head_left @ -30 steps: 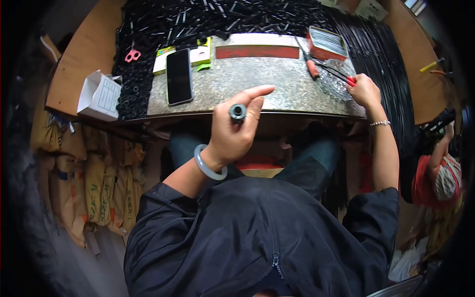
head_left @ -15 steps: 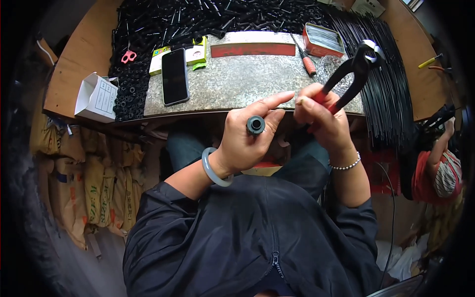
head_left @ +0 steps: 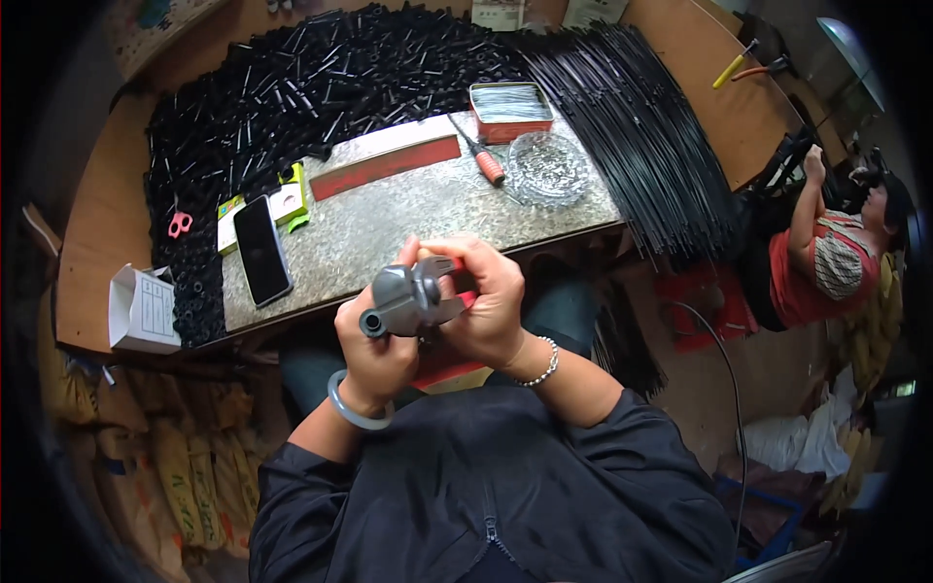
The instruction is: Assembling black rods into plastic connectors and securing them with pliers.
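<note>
My left hand is closed around a dark tubular part, and its round, hollow end points up between my fingers. My right hand grips the red handles of a pair of end-cutting pincers. The wide grey head of the pincers lies over my left hand, beside the tube's end. It hides most of my left fingers, and whether the jaws bite on anything cannot be seen. Both hands are close together in front of my body, just off the near edge of the stone-topped worktable.
A phone, a red bar, a red-handled awl, a red tin of thin wires and a glass dish lie on the table. Behind are heaped black parts and long black rods. Another person sits at right.
My right hand has brought the pincers down and left, from upright beside my left hand to over the tube in it. The view has swung to the right.
</note>
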A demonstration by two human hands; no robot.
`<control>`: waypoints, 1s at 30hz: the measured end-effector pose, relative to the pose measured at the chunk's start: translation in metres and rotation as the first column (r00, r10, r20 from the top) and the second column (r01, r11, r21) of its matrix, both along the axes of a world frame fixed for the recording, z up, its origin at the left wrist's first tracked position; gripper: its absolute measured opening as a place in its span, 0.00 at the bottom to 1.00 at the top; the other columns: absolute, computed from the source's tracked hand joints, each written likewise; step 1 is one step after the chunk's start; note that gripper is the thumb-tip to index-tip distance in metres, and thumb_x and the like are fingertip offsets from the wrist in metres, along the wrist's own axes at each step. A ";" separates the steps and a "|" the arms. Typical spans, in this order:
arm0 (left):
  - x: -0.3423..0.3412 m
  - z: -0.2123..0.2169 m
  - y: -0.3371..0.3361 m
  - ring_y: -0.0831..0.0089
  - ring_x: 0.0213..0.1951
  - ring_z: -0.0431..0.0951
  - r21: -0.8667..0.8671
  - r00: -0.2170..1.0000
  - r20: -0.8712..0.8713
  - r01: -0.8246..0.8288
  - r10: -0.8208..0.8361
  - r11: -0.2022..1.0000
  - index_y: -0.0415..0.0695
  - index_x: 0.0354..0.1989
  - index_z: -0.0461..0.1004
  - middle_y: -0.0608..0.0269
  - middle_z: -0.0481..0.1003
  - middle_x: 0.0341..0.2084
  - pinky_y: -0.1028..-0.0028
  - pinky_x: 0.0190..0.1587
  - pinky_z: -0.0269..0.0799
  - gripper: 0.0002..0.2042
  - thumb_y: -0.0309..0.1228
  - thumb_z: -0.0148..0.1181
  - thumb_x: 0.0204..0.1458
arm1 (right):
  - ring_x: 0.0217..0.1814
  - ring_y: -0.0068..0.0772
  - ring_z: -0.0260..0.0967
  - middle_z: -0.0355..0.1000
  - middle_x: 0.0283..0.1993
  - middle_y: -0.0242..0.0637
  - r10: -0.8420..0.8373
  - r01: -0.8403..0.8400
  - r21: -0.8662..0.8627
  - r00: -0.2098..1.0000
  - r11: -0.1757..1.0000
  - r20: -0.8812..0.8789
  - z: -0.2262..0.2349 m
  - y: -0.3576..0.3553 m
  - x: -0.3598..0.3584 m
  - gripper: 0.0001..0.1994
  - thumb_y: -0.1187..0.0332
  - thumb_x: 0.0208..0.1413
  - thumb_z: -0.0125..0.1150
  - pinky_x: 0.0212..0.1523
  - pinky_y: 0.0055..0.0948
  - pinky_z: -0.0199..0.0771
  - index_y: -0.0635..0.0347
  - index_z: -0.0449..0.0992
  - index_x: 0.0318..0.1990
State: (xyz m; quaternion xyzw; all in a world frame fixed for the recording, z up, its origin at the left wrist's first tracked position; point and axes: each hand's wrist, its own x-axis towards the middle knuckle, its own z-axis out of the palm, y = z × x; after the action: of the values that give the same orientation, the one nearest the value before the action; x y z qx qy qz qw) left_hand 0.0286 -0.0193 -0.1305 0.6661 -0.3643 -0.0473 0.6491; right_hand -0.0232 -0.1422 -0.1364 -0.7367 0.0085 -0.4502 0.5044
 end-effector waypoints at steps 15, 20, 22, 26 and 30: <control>0.008 0.006 -0.006 0.78 0.32 0.76 -0.095 1.000 -0.023 0.010 -0.013 0.995 0.36 0.44 0.75 0.54 0.78 0.30 0.79 0.34 0.70 0.11 0.26 0.50 0.57 | 0.21 0.29 0.64 0.70 0.24 0.35 0.227 -0.100 -0.445 0.943 0.890 0.242 0.005 0.003 0.005 0.09 0.75 0.47 0.65 0.22 0.25 0.62 0.64 0.74 0.36; 0.009 0.000 0.000 0.90 0.23 0.61 -0.119 1.000 0.008 0.031 -0.030 0.992 0.33 0.45 0.73 0.73 0.69 0.21 0.85 0.23 0.56 0.12 0.26 0.50 0.58 | 0.20 0.29 0.65 0.71 0.24 0.33 0.208 -0.077 -0.423 0.939 0.903 0.273 0.003 0.012 0.009 0.14 0.70 0.39 0.67 0.23 0.26 0.62 0.60 0.75 0.37; 0.009 0.000 0.001 0.90 0.23 0.61 -0.125 0.998 0.050 0.030 -0.023 0.992 0.33 0.46 0.73 0.74 0.69 0.21 0.85 0.23 0.56 0.13 0.29 0.50 0.58 | 0.20 0.29 0.65 0.71 0.24 0.33 0.205 -0.072 -0.434 0.941 0.898 0.269 0.004 0.013 0.010 0.13 0.70 0.41 0.68 0.23 0.25 0.62 0.60 0.75 0.36; 0.011 -0.002 0.005 0.90 0.24 0.61 -0.150 0.997 0.030 0.079 -0.075 0.986 0.32 0.46 0.72 0.74 0.68 0.21 0.86 0.23 0.56 0.17 0.35 0.53 0.57 | 0.20 0.29 0.65 0.70 0.23 0.32 0.196 -0.056 -0.444 0.942 0.894 0.274 0.005 0.015 0.009 0.12 0.69 0.41 0.68 0.24 0.25 0.62 0.60 0.75 0.35; 0.010 -0.003 0.005 0.90 0.24 0.61 -0.162 0.995 0.015 0.098 -0.097 0.982 0.31 0.47 0.71 0.74 0.68 0.22 0.86 0.24 0.56 0.22 0.41 0.56 0.55 | 0.20 0.29 0.66 0.71 0.23 0.33 0.185 -0.055 -0.435 0.947 0.899 0.263 0.005 0.016 0.009 0.12 0.69 0.41 0.68 0.24 0.25 0.63 0.60 0.74 0.34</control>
State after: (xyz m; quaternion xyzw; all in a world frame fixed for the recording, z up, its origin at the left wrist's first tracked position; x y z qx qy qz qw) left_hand 0.0386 -0.0145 -0.1339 0.5926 -0.4011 -0.0468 0.6970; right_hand -0.0147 -0.1263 -0.1310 -0.7508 -0.2110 -0.5147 0.3560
